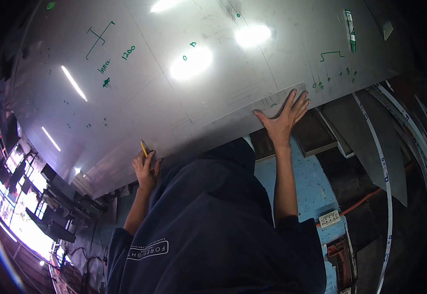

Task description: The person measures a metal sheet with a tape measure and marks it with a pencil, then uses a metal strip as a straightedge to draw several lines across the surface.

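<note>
A large grey metal sheet (140, 63) spreads in front of me, marked with pencil lines and green writing. In my left hand (145, 168), near the sheet's front edge, a yellow pencil (144, 148) sticks up between the fingers. My right hand (285, 117) lies with thumb and fingers spread over a narrow flat strip (238, 115) along the sheet's near edge. The strip's right end reaches just past the fingertips. Green numbers and small arrows (321, 84) are drawn right of that hand.
A green-and-white marker-like stick (350, 30) lies on the sheet at the far right, near a small pale piece (387, 31). Below the edge are a blue surface (311, 183), a white power strip (329, 219) and long banded strips (381, 161). Bright windows (19, 206) are at left.
</note>
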The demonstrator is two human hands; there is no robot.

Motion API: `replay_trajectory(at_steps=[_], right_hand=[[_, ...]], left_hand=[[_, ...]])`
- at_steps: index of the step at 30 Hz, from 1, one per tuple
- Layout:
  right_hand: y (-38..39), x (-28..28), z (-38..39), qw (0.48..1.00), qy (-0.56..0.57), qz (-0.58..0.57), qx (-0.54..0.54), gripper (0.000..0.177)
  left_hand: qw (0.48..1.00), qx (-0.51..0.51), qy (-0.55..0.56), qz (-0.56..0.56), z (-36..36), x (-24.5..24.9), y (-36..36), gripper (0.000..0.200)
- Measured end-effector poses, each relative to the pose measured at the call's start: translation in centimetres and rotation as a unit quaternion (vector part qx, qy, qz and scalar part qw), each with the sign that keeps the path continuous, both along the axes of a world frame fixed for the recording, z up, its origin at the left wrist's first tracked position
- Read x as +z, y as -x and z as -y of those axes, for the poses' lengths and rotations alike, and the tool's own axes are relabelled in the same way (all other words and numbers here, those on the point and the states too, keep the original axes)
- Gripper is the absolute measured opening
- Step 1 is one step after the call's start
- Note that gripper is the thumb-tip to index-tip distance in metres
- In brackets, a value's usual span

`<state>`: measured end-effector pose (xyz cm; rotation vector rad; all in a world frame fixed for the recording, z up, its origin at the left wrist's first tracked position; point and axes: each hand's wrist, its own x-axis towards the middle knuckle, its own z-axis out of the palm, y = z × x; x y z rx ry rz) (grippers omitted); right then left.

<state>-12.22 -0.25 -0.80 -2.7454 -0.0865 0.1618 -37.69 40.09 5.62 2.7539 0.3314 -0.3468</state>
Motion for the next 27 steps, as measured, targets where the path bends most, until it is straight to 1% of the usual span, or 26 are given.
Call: replay_trajectory(at_steps=[3,5,10,17,22,27], right_hand=[[0.09,-0.07,-0.05,1.0,-0.006,-0.004,-0.004,0.142],[0.05,0.07,0.02,1.0,-0.004,-0.008,-0.011,0.142],[0.18,-0.1,0.02,1.0,-0.018,-0.014,-0.018,0.142],[0.27,-0.2,0.13,1.0,-0.019,-0.013,-0.017,0.143],[0.43,-0.69,0.46,0.998,-0.058,0.024,-0.014,0.144],[0.64,-0.88,0.37,0.999,-0.039,0.01,-0.024,0.142]], left_hand=[[1.0,-0.018,-0.003,0.015,-0.11,0.08,0.0,0.049],[1.0,0.003,-0.005,-0.012,-0.01,-0.02,0.27,0.047],[1.0,-0.003,-0.004,0.011,0.3,0.01,-0.14,0.046],[1.0,-0.001,-0.002,0.008,0.15,0.01,-0.15,0.046],[1.0,-0.007,-0.007,0.008,-0.04,-0.33,0.46,0.045],[1.0,-0.012,-0.008,0.015,-0.16,-0.71,0.42,0.046]])
